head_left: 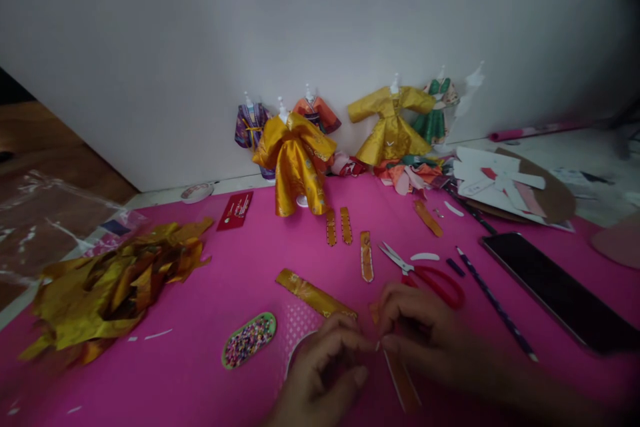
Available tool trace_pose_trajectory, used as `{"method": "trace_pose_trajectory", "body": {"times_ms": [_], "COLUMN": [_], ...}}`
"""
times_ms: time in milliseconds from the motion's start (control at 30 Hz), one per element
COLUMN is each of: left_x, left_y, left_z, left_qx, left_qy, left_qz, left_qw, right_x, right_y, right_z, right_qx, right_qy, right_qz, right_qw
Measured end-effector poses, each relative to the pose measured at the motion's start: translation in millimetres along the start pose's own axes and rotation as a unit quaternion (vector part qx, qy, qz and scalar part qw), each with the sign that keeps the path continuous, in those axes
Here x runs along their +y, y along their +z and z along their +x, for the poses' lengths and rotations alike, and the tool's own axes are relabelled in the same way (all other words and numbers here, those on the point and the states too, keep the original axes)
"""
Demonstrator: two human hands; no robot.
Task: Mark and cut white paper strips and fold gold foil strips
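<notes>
My right hand (417, 330) has its fingers pinched at the upper end of an orange-brown fabric strip (403, 380) with a pale edge. Beside it on the left, my left hand (327, 367) is curled, its fingertips near a tiny white bit between the hands; what it grips is too small to make out. A longer gold patterned strip (315, 293) lies just beyond my left hand. Scissors with red handles (437, 283) rest open beyond my right hand. Left of my left hand is a green-rimmed oval dish (249, 340) of multicoloured beads.
Doll-sized garments, including a gold dress (295, 163), stand on white forms by the wall. Gold fabric scraps (110, 287) lie left. A phone (560, 290), pencil (495, 300) and white paper pieces (493, 180) lie right on the pink mat (190, 320).
</notes>
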State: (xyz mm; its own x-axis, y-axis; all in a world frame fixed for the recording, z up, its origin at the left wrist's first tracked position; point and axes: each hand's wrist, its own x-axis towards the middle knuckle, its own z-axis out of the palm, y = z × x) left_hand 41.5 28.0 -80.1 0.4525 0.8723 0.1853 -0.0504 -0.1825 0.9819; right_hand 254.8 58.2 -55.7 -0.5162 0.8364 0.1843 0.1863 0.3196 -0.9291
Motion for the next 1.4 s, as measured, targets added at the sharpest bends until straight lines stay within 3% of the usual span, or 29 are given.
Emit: {"method": "trace_pose_trajectory", "body": {"times_ms": [300, 900, 1400], "left_x": [2.5, 2.1, 6.4], "left_y": [-0.3, -3.9, -0.4], "left_z": [0.3, 0.6, -2.0], "left_qx": [-0.012, -0.013, 0.004], "left_qy": [0.004, 0.031, 0.016], "left_qz": [0.028, 0.079, 0.088], "left_qw": [1.0, 0.996, 0.996], "right_x": [1.4, -2.5, -3.1], "right_y": [3.7, 5.1, 5.0], "right_z": [-1.1, 2.7, 1.4], "right_qx": [-0.008, 0.042, 0.037], "right_qy": [-0.015, -0.15, -0.159], "right_qz": [0.003, -0.064, -0.065], "right_qw": [1.0, 0.986, 0.984]}}
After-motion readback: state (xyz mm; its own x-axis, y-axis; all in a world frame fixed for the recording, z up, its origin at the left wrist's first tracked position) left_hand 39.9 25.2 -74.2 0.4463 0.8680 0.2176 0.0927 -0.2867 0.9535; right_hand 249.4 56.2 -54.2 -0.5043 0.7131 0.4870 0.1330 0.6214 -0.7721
